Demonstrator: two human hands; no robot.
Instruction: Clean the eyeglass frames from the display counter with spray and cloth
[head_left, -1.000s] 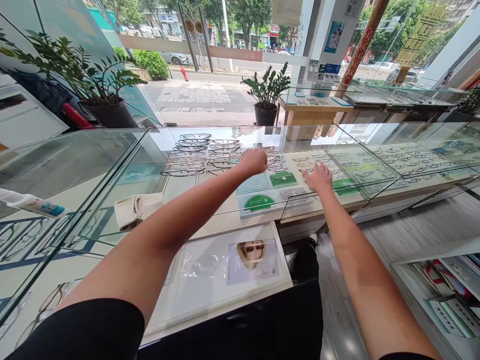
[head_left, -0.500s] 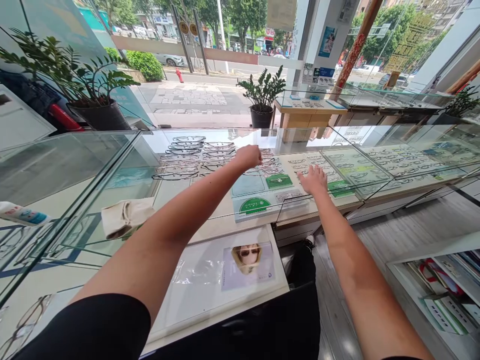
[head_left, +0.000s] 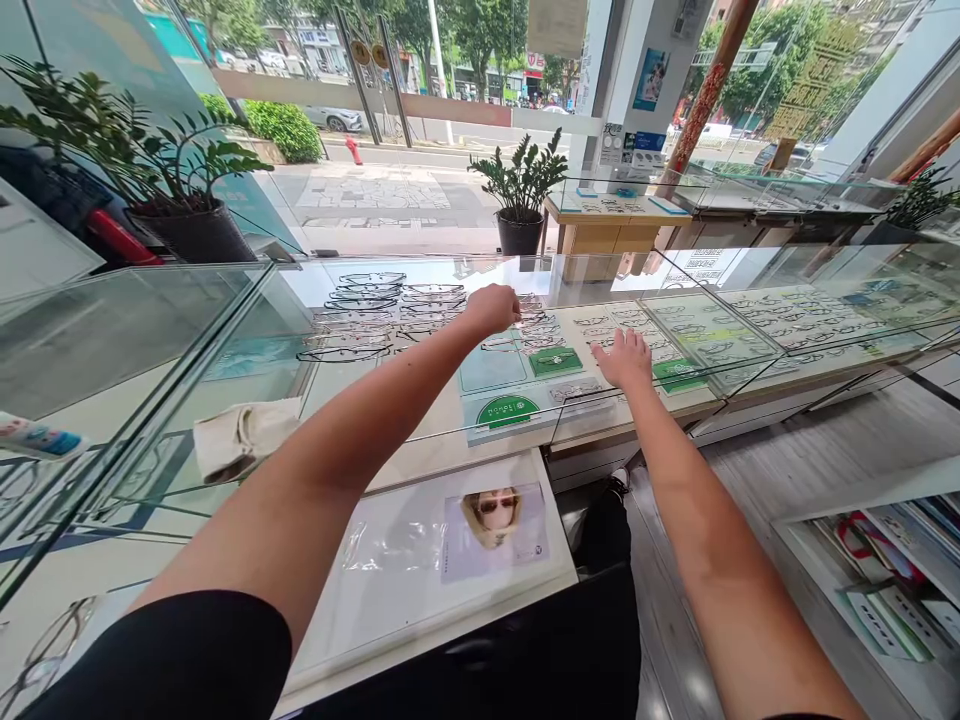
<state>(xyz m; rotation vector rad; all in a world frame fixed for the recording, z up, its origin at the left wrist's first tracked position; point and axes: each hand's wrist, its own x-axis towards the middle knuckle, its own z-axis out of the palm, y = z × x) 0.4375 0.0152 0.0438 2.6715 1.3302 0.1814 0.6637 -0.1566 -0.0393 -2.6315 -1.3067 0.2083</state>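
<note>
My left hand (head_left: 493, 308) is over the glass-topped display case (head_left: 427, 428), its fingers curled together. Whatever they may hold is hidden from me. Rows of eyeglasses (head_left: 365, 291) lie to its left, and more glasses (head_left: 534, 318) show just right of the knuckles. My right hand (head_left: 624, 358) has its fingers spread and appears to rest on the glass, above further eyeglasses (head_left: 675, 318). Between and below the hands are a green card with a pair of glasses (head_left: 555, 361) and a round green sign (head_left: 508, 411).
An open drawer (head_left: 405, 612) with a picture sheet (head_left: 495, 530) juts out before my body. A folded beige cloth (head_left: 246, 438) and a white bottle (head_left: 39, 437) lie on the glass at left. Potted plants (head_left: 520, 185) stand beyond; a shelf unit (head_left: 874, 560) is at right.
The view has shifted slightly, so most things sit a little further left. My left hand stays curled and my right hand stays spread, both in nearly the same places over the case.
</note>
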